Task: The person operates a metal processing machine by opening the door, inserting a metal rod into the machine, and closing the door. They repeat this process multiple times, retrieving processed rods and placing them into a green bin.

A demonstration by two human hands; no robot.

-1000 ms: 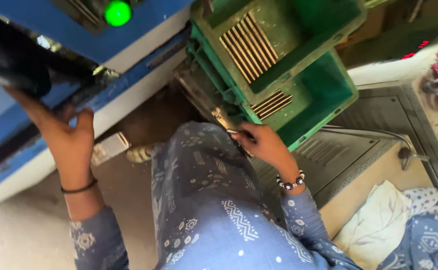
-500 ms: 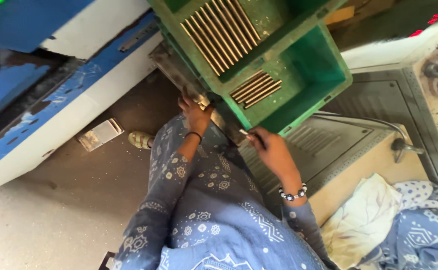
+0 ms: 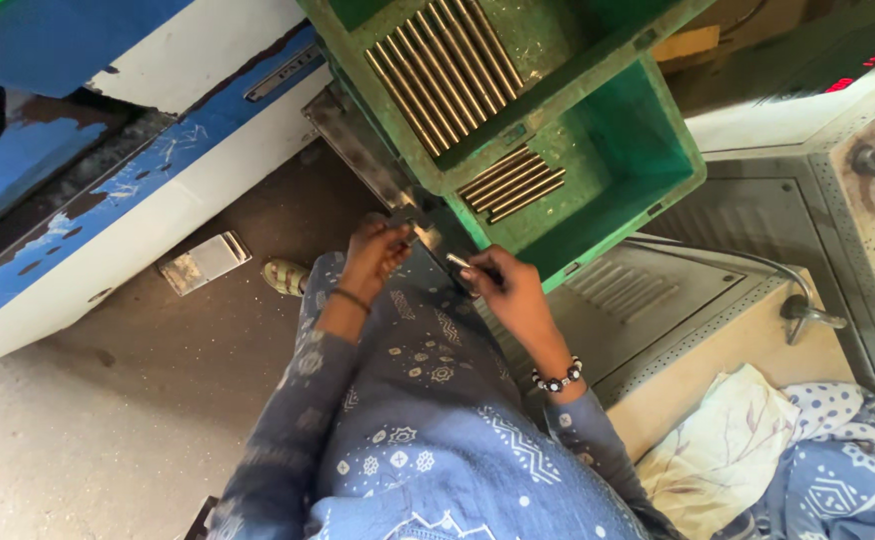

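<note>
**Hands meet at the crate corner, one rod pinched**

Right hand (image 3: 503,290) sits just below the near corner of the lower crate (image 3: 648,160), fingers curled and pinching a short metal rod (image 3: 460,262); the rod's pale end sticks out toward the left hand. Beaded bracelet on that wrist. Left hand (image 3: 378,250) is just left of the same corner, fingers bent, tips pressed on a grey metal plate (image 3: 363,155) that runs up along the crate's left side. Whether it grips the plate or only touches it, cannot tell. Dark band on that wrist.

Lower crate: green, holds a small row of brass-coloured rods (image 3: 513,185) against its far-left wall, the rest of its floor bare. Upper crate (image 3: 558,95), also green, rests over the lower crate's far side, with a wider row of rods (image 3: 443,70) lying side by side.

Left of the crates: blue-and-white machine body (image 3: 138,170), paint chipped. Small shiny plate (image 3: 205,262) on the floor well left of the crates. Right of the crates: grey ribbed panel (image 3: 658,300). Below that, patterned cloth (image 3: 758,460).
</note>
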